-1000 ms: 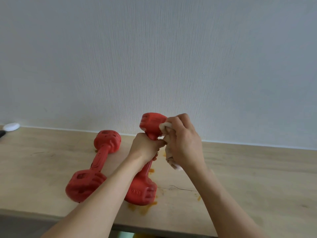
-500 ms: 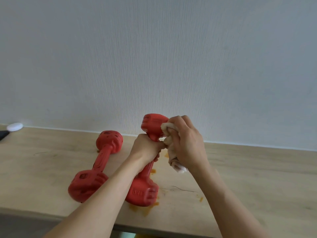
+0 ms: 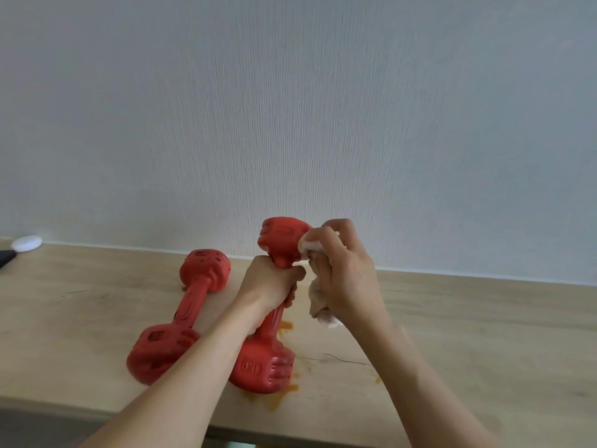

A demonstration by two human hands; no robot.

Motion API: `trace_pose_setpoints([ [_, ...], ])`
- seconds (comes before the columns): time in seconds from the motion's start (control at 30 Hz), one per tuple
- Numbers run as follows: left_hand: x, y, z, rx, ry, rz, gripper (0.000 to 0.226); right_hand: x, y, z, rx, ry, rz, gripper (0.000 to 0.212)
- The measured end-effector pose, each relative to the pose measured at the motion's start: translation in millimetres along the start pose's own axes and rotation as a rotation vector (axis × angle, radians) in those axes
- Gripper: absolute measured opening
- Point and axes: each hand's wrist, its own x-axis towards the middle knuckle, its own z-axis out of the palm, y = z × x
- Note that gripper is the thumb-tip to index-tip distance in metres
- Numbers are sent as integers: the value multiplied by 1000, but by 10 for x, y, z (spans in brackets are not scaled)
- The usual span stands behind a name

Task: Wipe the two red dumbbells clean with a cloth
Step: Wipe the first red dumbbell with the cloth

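Left hand (image 3: 269,282) grips the tilted dumbbell (image 3: 277,305) by its handle, right hand (image 3: 344,273) presses a bunched white cloth (image 3: 318,295) on its far head.

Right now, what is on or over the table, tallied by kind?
Red dumbbells: 2, one lying flat, one tilted up in the left hand
Cloths: 1, in the right hand
White oval objects: 1
Dark objects at the left edge: 1
Total: 5
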Motion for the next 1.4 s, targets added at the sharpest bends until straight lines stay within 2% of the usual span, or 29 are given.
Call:
trace_pose_setpoints([
  [0.13, -9, -7, -4, 3, -21, 19, 18, -25, 125, 4, 169, -4, 132, 17],
  [0.23, -7, 2, 13, 13, -12, 19, 19, -28, 170, -16, 194, 23, 174, 15],
  [0.33, 25, 6, 41, 49, 22, 2, 18, -6, 11, 20, 126, 77, -4, 17],
  [0.4, 35, 3, 74, 125, 11, -2, 23, 25, -80, 65, -53, 110, -187, 19],
  [0.47, 39, -8, 96, 151, -3, -12, 24, 66, -39, 101, -139, 138, -252, 23],
  [0.6, 32, -18, 86, 88, -37, -23, 16, 41, 179, 116, -65, 107, -212, 31],
  [0.73, 32, -26, 76, 39, -62, -32, 15, 4, 210, 92, -6, 105, -171, 27],
  [0.83, 44, -40, 63, -22, -50, -32, 15, -39, 241, 99, 138, 61, -25, 33],
  [0.9, 51, -44, 55, -49, -48, -31, 16, -54, 268, 108, 233, 20, 81, 30],
  [1.1, 46, -71, 43, -54, -99, -40, 16, -54, 302, 85, 337, 75, 196, 19],
  [1.3, 53, -80, 37, -52, -136, -18, 20, -25, 274, -16, 346, 26, 331, 30],
  [1.4, 61, -86, 22, -75, -121, -17, 19, -29, 239, -49, 302, 1, 278, 30],
])
